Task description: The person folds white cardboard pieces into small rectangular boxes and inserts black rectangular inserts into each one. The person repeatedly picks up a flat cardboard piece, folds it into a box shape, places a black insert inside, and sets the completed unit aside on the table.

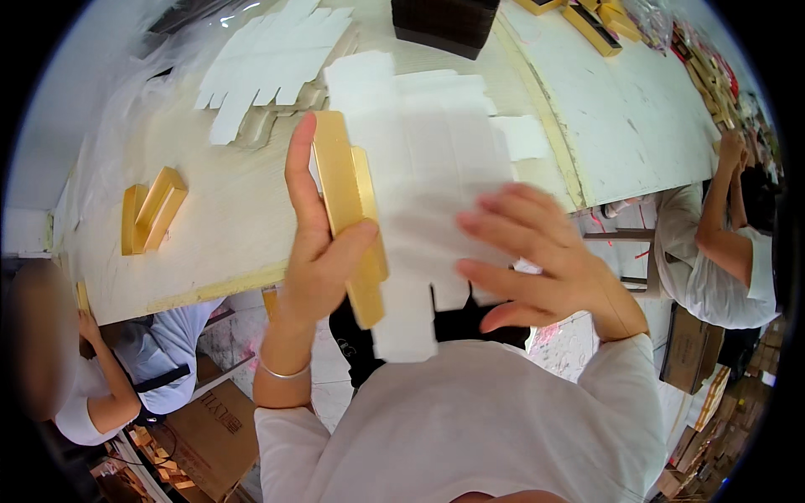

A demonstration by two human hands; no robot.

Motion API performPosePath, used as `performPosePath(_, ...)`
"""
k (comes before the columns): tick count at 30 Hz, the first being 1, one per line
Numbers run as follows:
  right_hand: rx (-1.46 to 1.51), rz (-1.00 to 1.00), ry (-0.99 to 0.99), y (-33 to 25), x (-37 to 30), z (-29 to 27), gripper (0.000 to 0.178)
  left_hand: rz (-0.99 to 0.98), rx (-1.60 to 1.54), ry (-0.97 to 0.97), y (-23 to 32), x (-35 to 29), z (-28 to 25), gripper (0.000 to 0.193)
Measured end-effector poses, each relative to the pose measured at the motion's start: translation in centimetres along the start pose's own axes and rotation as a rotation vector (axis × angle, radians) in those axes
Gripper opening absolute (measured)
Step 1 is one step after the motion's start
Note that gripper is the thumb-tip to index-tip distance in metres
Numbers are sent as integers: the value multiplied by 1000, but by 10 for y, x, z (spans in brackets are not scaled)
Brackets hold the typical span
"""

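My left hand (310, 261) is gripping a gold piece (340, 180), thumb pressing its face and a finger running up its left edge; it is standing upright just left of centre, toward eleven o'clock. My right hand (549, 267) is hanging open at three o'clock, fingers spread and blurring, in front of white sheets (432, 151); whether it is touching them I cannot tell. Two gold boxes (161, 210) are leaning together at nine o'clock, one showing its gold trough. A dark box (444, 23) is sitting at twelve, its inside hiding from me. More gold boxes (592, 29) are lying at one o'clock. On the floor, a carton (214, 436) is resting between seven and eight, its contents escaping my view.
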State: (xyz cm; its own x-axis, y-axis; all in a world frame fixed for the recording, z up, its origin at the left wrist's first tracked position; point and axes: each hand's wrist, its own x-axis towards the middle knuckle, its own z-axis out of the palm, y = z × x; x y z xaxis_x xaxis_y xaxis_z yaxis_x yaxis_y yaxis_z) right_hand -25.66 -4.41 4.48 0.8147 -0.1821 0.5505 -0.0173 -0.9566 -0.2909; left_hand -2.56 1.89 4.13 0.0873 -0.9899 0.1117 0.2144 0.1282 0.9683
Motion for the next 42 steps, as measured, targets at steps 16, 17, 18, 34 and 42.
performPosePath(16,103,271,-183,26,23,29,15,362,1233,-429,23,11,3,53)
performPosePath(17,161,321,-201,31,27,36,15,280,1193,-444,22,1,5,54)
performPosePath(18,218,372,-220,36,32,43,14,244,1190,-337,13,-7,7,61)
performPosePath(34,-292,59,-16,14,1,39,32,667,1338,-44,-34,-25,-13,19)
performPosePath(42,114,530,-573,37,50,22,8,347,1277,-180,-12,-3,-15,13)
